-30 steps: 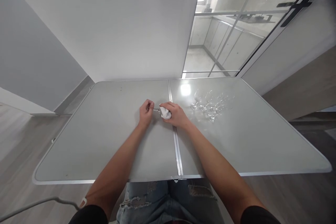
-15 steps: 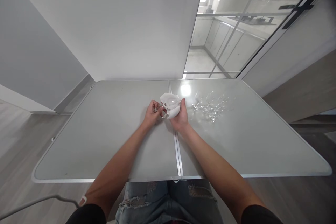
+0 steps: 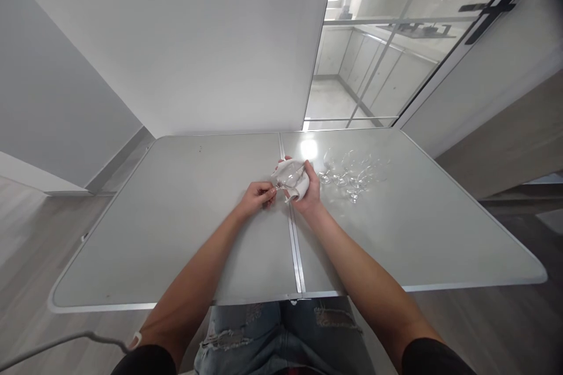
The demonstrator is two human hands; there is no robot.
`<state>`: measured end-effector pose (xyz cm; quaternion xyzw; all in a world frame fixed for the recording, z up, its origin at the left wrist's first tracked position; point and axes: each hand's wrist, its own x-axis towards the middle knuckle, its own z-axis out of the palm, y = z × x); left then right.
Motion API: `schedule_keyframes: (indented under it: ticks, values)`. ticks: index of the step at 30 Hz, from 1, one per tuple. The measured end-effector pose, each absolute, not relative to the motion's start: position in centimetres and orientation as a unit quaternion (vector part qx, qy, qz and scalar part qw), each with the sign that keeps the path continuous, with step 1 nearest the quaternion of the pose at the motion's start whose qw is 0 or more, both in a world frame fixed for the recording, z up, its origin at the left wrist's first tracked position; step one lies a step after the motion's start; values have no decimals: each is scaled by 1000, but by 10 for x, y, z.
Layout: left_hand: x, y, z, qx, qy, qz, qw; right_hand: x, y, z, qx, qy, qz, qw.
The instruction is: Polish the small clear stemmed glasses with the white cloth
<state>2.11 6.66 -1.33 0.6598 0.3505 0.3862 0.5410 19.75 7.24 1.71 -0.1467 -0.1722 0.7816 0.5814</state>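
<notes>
Above the table's middle seam I hold a clear stemmed glass (image 3: 290,176), tilted on its side. My left hand (image 3: 258,195) pinches its stem or foot, which the fingers partly hide. A white cloth (image 3: 299,188) lies around the underside of the bowl. My right hand (image 3: 310,192) is wrapped round the cloth and the bowl from the right, with fingertips showing beyond the far side. Just right of this hand, several more clear stemmed glasses (image 3: 352,179) stand close together on the table; their outlines are faint.
The pale folding table (image 3: 211,234) has a metal edge and a centre seam. Behind it rises a white wall (image 3: 211,41), with a glass-paned door (image 3: 365,70) at the right. A grey cable (image 3: 65,337) runs by my left arm.
My right hand and the cloth have turned round the glass, so more of the bowl shows. My left hand has shifted slightly down along with the stem. The view has tilted a little.
</notes>
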Motion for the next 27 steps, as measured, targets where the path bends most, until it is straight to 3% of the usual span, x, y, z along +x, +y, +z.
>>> schedule_keyframes:
  ticks: [6,12,14,18,20,23,27]
  values:
    - [22,72,-20,620,406,452,497,187,73,15,-182,-190,750,607]
    - [24,70,-18,659,451,465,382,182,69,16,-202,-184,704,655]
    - [23,68,-15,663,420,450,426,186,70,17,-190,-166,729,636]
    - [19,67,-12,593,319,356,648,195,68,21,-152,-168,808,544]
    - [18,67,-11,560,289,326,705,198,66,24,-144,-183,819,525]
    - [18,67,-11,545,283,325,720,199,63,26,-148,-203,806,536]
    - [24,66,-10,552,321,396,660,192,65,25,-187,-222,752,592]
